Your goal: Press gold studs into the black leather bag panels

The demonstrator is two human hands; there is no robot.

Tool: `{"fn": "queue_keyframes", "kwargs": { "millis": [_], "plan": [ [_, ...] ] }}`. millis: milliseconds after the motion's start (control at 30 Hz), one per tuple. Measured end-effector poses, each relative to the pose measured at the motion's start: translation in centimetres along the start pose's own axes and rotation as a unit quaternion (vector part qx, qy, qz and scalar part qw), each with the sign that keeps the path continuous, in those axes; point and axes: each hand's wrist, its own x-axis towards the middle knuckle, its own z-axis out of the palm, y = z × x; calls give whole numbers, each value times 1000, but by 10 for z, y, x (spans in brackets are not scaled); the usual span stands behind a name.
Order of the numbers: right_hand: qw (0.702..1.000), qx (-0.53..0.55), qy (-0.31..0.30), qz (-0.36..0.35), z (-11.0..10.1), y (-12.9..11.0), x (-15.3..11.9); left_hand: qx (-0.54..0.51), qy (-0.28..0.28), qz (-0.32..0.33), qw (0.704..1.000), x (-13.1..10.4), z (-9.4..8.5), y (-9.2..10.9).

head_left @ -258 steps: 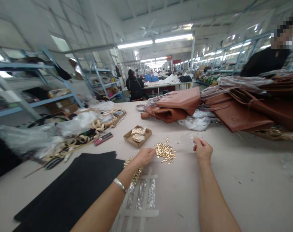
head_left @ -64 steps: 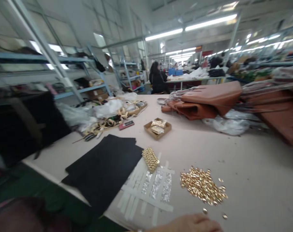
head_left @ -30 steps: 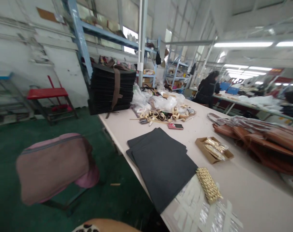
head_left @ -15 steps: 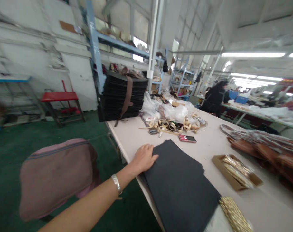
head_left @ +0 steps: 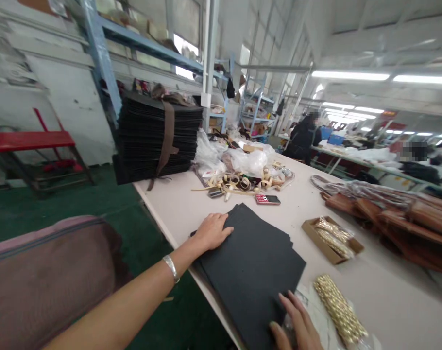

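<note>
A stack of black sheets (head_left: pixel 252 262) with slightly uneven edges lies on the near left side of the table. My left hand (head_left: pixel 212 232) rests on the stack's far left part, thumb apart from the fingers, a silver bracelet at the wrist. At the bottom, my right hand (head_left: pixel 297 323) is over the near right edge of the sheets with its fingers spread; whether it touches them I cannot tell. Right of that hand lies a clear bag of small gold-coloured pieces (head_left: pixel 339 311).
A cardboard box (head_left: pixel 332 240) holds more bagged gold pieces. Beyond the sheets are a red phone (head_left: pixel 267 200), a heap of strips and plastic (head_left: pixel 243 170) and a strapped black stack (head_left: pixel 159 138). Brown leather pieces (head_left: pixel 388 214) lie right. A covered seat (head_left: pixel 57 277) stands left.
My right hand has come into view at the bottom, over the sheets. My left hand stays on the stack. The view has turned right, so surroundings sit further left.
</note>
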Motion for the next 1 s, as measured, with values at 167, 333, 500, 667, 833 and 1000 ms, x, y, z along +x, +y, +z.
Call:
{"fn": "queue_keyframes", "kwargs": {
  "millis": [167,333,500,667,833,1000],
  "plan": [
    [998,18,-60,12,-12,-44,27,-9,-8,7,1000,5,-3,-5],
    [993,33,-99,46,-31,-75,47,-37,-7,15,999,12,-2,-4],
    [992,34,-96,71,-42,-69,41,-45,-17,51,998,13,8,2],
    [991,46,-109,61,-64,-58,37,-24,-10,77,997,8,10,6],
    [993,57,-38,-96,-119,-90,40,-46,56,124,990,-5,-5,39],
    [979,73,-15,-191,-166,-142,1,-142,-66,159,975,-23,-5,120]
  ]
}}
